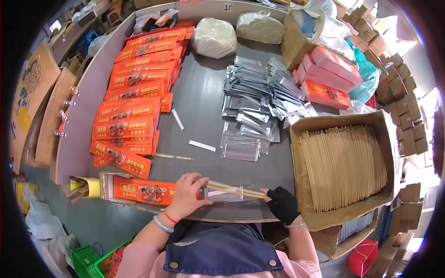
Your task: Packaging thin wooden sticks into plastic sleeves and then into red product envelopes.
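Observation:
Near the table's front edge, a pair of wooden chopsticks (235,189) runs between my hands. The black fingerless glove on my right hand (282,204) leaves its fingertips bare, and they pinch the right end of the chopsticks. My left hand (187,193) curls its fingers and thumb about the other end, hiding that end in part. A clear plastic packet (227,195) with a white strip lies just under the chopsticks. An orange-red paper sleeve (144,190) rests in a shallow holder, its right end covered by my left hand.
Stacked orange-red sleeves (135,92) line the left side. Clear packets (250,90) are heaped at centre right. A cardboard box of chopsticks (343,167) stands at right, with red cartons (327,74) behind. White strips (202,146) lie mid-table; wrapped bundles (214,38) stand at the back.

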A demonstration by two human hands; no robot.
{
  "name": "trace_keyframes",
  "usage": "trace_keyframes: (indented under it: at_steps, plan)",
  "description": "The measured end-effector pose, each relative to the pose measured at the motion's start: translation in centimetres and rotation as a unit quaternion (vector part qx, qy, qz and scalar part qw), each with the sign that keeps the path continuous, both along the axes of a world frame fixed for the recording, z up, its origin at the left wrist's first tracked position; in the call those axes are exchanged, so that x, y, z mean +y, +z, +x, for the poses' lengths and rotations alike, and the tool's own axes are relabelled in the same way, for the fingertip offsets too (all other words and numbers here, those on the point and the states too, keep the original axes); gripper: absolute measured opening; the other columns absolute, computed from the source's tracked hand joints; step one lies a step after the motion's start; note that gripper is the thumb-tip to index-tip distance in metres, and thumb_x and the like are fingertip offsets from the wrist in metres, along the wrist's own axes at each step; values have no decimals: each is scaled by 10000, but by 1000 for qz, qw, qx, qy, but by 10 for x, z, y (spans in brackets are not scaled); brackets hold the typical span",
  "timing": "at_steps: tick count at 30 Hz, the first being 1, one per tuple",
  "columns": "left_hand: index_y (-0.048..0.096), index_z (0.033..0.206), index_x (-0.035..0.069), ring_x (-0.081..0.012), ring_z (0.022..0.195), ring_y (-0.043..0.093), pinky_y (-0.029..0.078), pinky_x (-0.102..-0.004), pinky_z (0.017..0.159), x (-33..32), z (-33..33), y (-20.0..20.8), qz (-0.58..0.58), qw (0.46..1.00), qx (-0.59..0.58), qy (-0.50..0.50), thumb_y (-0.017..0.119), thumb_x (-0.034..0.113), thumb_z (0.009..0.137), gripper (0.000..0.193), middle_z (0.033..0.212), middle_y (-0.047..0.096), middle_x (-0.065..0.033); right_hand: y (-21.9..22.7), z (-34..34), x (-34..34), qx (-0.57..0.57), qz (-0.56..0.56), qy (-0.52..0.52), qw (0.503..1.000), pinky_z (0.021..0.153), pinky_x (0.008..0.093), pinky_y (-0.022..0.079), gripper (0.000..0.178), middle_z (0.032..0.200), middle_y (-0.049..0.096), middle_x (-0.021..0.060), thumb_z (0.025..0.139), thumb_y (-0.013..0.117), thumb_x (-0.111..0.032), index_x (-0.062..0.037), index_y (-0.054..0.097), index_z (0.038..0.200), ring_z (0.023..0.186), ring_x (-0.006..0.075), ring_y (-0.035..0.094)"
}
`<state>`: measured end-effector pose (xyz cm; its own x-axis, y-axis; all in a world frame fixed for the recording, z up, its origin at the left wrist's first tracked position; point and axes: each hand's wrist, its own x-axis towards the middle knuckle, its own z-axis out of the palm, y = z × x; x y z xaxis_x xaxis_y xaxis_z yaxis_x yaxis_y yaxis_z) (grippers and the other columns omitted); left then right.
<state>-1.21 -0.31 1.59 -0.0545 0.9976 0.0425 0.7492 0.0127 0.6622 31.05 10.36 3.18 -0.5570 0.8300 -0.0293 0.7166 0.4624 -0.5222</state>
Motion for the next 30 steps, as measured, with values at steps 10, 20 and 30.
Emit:
trace_keyframes:
  at_steps: [10,20,30]
  plan:
    - [578,1233,66,-316,1104,503,399,-451,958,-8,14,-2,-1,992,114,-48,865,266,572,748,1165,572,-89,-39,-53,-1,11,26,40,999,770,397,510,268,925,667,135,761,735,-138,-63,673,1011,861,312,636]
    - [573,1233,134,-323,1002,526,456,-436,868,12,20,-4,-7,976,118,-180,788,100,598,671,1110,554,-107,-8,-101,-25,9,64,88,994,939,430,406,626,1137,573,93,661,828,-400,-115,576,1158,1073,291,549]
    - [643,928,42,-380,1101,468,412,-484,919,56,-97,82,195,913,355,42,669,84,690,244,1199,507,-196,2,-56,-4,30,110,-20,993,804,416,416,604,958,591,74,554,874,-363,-108,587,1020,937,297,566]
